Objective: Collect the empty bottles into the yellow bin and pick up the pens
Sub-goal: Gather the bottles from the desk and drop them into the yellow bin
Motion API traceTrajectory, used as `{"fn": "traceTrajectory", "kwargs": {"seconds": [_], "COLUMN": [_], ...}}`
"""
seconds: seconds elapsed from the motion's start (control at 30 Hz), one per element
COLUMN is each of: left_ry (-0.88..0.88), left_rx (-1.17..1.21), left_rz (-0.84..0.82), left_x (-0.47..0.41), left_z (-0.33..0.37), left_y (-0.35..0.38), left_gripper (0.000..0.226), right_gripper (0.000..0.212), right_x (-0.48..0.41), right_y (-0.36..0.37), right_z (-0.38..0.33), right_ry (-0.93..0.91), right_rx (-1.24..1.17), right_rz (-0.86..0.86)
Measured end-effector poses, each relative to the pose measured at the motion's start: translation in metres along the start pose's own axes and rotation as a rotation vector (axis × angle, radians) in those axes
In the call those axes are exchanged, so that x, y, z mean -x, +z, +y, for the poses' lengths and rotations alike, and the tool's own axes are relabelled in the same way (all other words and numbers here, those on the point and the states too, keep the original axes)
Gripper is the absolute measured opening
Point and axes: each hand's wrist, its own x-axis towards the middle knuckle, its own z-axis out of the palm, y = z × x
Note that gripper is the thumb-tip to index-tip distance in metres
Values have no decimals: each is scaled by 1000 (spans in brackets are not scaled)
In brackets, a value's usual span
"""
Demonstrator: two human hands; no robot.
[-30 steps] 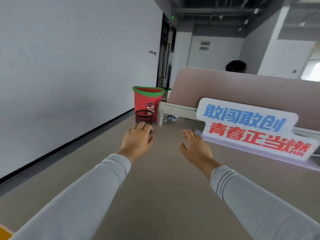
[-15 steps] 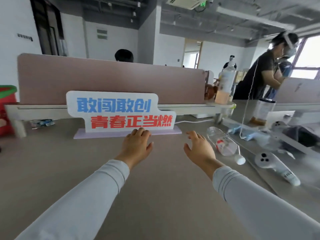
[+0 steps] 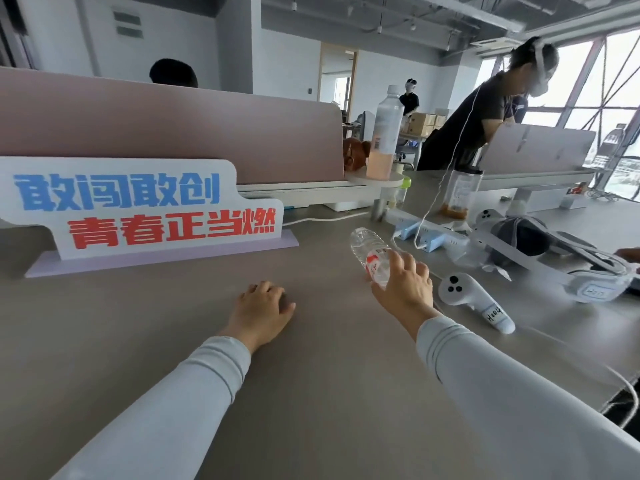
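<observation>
Bottle (image 3: 367, 247), clear and empty, lies on the desk (image 3: 311, 375), gripped by the curled right hand (image 3: 405, 292) — one tall bottle (image 3: 384, 133) behind stands upright with pink liquid — left hand (image 3: 263, 308) rests relaxed.

Pale grey long sleeves (image 3: 194, 393) cover both arms (cuffs faintly ribbed)

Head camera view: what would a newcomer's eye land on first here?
The big white sign with blue and red characters stands out at the left of the grey desk. Right of it, the right hand curls over a clear bottle lying on its side, while the left hand rests on the desk.
</observation>
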Motion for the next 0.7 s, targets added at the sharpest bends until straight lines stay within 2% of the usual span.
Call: {"fn": "traceTrajectory", "kwargs": {"seconds": [0.07,0.2,0.47,0.57,0.7], "left_ry": [5,11,38,44,-117], "left_rx": [0,-17,-72,-43,-48], "left_rz": [4,-24,-305,-232,-14], "left_x": [0,1,11,33,91], "left_z": [-1,-2,-2,-20,-85], "left_y": [0,0,-11,-34,-78], "left_gripper": [45,46,61,59,48], "right_gripper": [72,59,59,60,62], "right_x": [-4,-5,24,38,65], "right_y": [3,11,-5,-11,-5], "right_z": [2,5,-43,-81,-152], "right_ry": [51,71,-125,-222,-388], "right_rx": [-25,-95,-260,-362,-458], "right_rz": [-45,-28,77,82,39]}}
